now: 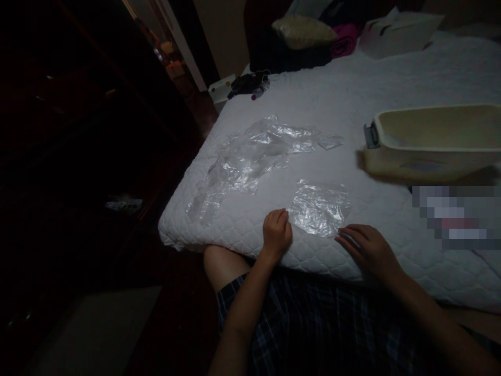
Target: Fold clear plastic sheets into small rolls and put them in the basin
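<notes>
A small clear plastic bag (321,206) lies spread flat on the white quilted bed near its front edge. At its lower left corner, my left hand (277,235) has its fingers curled together and pinches the edge. My right hand (368,249) is at the lower right corner, with thumb and fingertips close around the film there. Beyond my left hand, a long crumpled heap of clear plastic bags (250,156) stretches diagonally over the bed, with one small piece of film (331,141) at its right end.
A cream plastic bin (430,159) with a grey latch lies on the bed at right, beside a pixelated patch. Toward the back are a white box (399,34), a pillow (303,32), magenta cloth (344,40) and dark items (246,85). The floor at left is dark.
</notes>
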